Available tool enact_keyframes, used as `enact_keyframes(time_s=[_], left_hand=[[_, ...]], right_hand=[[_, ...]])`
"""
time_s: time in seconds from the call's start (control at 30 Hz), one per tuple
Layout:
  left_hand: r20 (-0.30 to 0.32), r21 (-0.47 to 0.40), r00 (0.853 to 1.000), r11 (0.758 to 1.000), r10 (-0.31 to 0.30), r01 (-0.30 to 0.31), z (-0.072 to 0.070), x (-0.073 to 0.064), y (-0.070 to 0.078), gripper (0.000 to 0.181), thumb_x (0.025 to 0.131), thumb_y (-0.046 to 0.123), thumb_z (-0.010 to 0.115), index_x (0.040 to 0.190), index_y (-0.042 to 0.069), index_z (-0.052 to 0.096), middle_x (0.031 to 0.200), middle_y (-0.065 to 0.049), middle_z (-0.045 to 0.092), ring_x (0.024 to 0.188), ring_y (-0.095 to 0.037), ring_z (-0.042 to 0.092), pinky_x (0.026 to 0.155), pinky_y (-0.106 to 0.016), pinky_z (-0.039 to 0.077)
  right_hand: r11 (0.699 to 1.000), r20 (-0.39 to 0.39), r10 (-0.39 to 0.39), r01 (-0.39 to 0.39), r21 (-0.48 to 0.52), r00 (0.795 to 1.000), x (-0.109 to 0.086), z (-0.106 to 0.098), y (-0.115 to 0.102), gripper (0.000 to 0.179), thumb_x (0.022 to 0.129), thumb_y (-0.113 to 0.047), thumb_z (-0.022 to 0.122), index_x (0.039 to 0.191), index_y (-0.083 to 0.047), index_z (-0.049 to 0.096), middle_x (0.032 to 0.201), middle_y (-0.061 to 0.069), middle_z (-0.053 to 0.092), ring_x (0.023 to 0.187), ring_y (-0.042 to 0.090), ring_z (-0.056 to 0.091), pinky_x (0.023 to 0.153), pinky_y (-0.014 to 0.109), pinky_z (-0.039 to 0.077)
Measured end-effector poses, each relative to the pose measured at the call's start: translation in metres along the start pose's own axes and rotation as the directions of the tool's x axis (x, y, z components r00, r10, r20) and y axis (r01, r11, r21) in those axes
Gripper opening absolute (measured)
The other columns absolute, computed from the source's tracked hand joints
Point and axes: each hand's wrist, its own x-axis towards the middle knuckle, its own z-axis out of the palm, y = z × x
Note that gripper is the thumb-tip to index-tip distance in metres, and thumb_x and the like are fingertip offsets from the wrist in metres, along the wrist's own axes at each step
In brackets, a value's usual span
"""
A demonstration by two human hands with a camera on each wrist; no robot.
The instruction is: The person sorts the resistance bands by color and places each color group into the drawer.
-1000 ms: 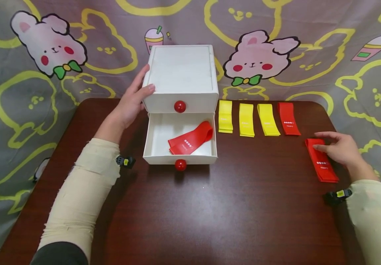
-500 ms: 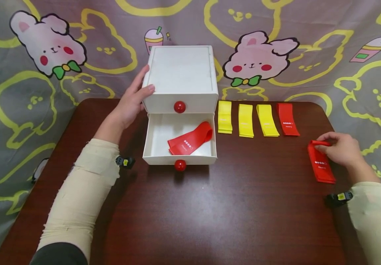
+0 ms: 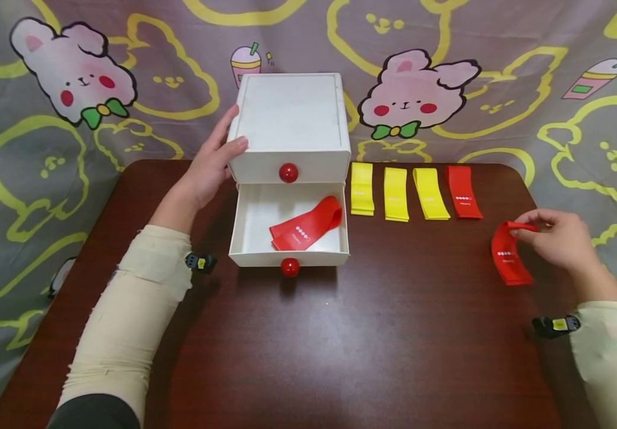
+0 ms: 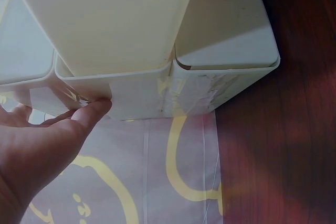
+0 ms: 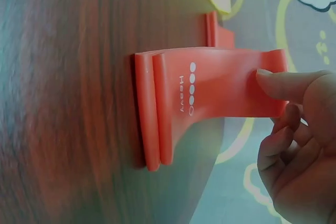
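The right hand [image 3: 557, 238] pinches one end of a red band [image 3: 504, 256] at the table's [image 3: 421, 322] right; a loose pinch could let its layers slip or splay. The left hand [image 3: 209, 170] rests fairly straight fingers against the white cabinet [image 3: 289, 113], which a push might shift. The right wrist view shows separated lower edges; only the head view shows a second band [image 3: 305, 226] in the drawer [image 3: 257, 260].

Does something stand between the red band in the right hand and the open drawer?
Nothing loose shows between the red band in the right hand and the open drawer, only its side wall; the yellow bands lie farther back.
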Motion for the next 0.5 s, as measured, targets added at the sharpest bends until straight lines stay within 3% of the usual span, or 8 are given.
enact_keyframes(time_s=[0.13, 0.5], left_hand=[[0.003, -0.002, 1.000, 1.000, 0.007, -0.007, 0.000, 0.000, -0.001, 0.067, 0.100, 0.042, 0.053, 0.158, 0.047, 0.018, 0.162, 0.007, 0.016, 0.140, -0.025, 0.030, 0.111, -0.057, 0.028], [0.014, -0.006, 1.000, 1.000, 0.023, -0.023, -0.001, 0.000, -0.002, 0.067, 0.100, 0.041, 0.053, 0.158, 0.047, 0.018, 0.162, 0.008, 0.017, 0.140, -0.025, 0.031, 0.110, -0.056, 0.030]], right_hand=[[0.999, -0.019, -0.016, 0.017, 0.028, 1.000, -0.003, -0.001, -0.008, 0.029, 0.092, -0.026, 0.074, 0.108, -0.002, 0.069, 0.087, 0.010, 0.071, 0.068, 0.018, 0.058, 0.055, 0.023, 0.048], [0.992, -0.052, -0.062, 0.067, 0.103, 0.997, -0.013, 0.006, -0.036, 0.025, 0.093, -0.026, 0.073, 0.107, -0.006, 0.068, 0.079, 0.006, 0.066, 0.064, 0.024, 0.048, 0.050, 0.028, 0.043]])
